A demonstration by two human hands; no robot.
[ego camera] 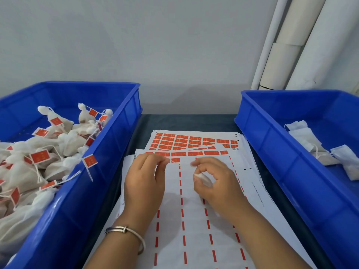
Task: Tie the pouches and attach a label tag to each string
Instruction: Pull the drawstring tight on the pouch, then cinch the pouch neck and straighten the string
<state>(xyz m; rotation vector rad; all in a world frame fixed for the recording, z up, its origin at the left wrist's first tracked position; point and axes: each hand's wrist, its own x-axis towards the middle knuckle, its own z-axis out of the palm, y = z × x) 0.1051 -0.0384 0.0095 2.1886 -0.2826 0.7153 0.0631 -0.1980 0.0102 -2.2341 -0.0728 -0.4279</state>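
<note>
The pouch (203,179) is a small white fabric bundle, mostly hidden inside the curled fingers of the right hand (215,183), which grips it just above the label sheets (194,191). The left hand (144,183) hovers beside it, thumb and forefinger pinched together near a red label; whether anything is held between them is too small to tell. A metal bangle (126,232) circles the left wrist.

The top sheet is mostly stripped, showing only red dashed strips, while the sheets behind it carry rows of red labels (186,141). The sheets lie on a dark tabletop (194,122) between two blue bins. The left bin (120,136) is heaped with tied pouches bearing red tags (39,156) on strings. The right bin (272,144) holds a few flat, untagged pouches (310,140). Behind stands a grey wall (155,45), with white pipes (295,41) at the right.
</note>
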